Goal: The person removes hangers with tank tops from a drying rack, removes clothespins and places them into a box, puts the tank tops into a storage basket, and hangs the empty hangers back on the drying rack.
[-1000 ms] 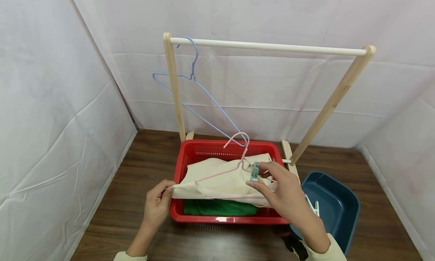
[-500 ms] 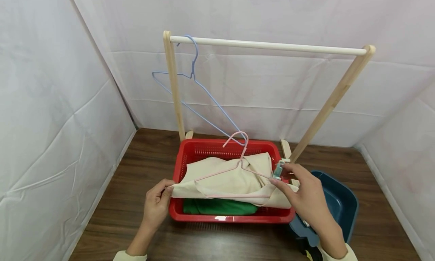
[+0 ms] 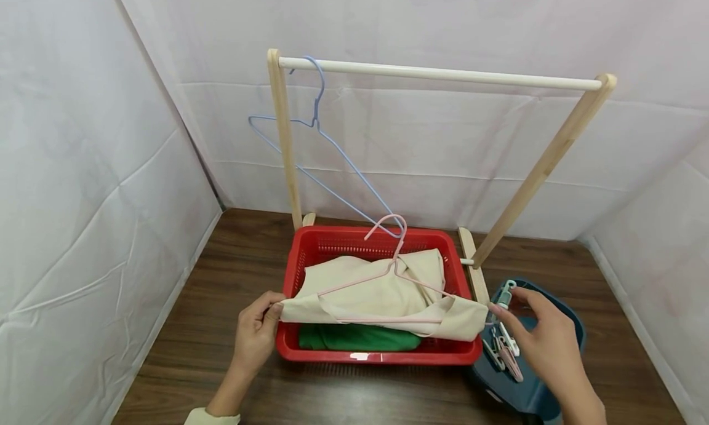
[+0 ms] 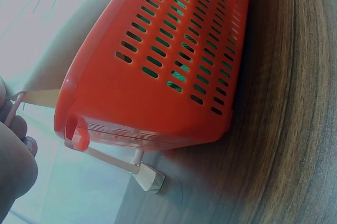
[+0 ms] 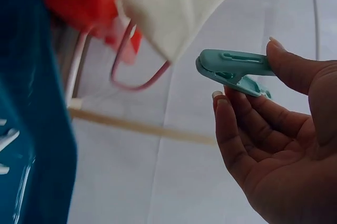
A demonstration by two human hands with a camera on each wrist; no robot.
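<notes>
My left hand point(image 3: 258, 326) pinches the left corner of a cream cloth point(image 3: 354, 303) draped over a pink hanger point(image 3: 397, 251). In the left wrist view, its fingers point(image 4: 18, 126) close around the hanger's end. My right hand point(image 3: 545, 339) holds a teal clothespin point(image 3: 505, 294) between thumb and fingers, just right of the cloth's other corner. From the right wrist, the clothespin point(image 5: 231, 62) shows apart from the cloth point(image 5: 168, 8), whose corner has the hanger's looped end point(image 5: 156, 77) sticking out.
Below the cloth stands a red basket point(image 3: 382, 357) holding green fabric point(image 3: 360, 337). A blue tub point(image 3: 578, 329) with several clothespins point(image 3: 508, 357) lies at the right. Behind, a blue hanger point(image 3: 354, 170) hangs from a rack's white rail point(image 3: 443, 73).
My right hand has moved right with the teal clothespin, from over the cloth to past its right corner. The cloth's right end has come into view. The left hand stays put.
</notes>
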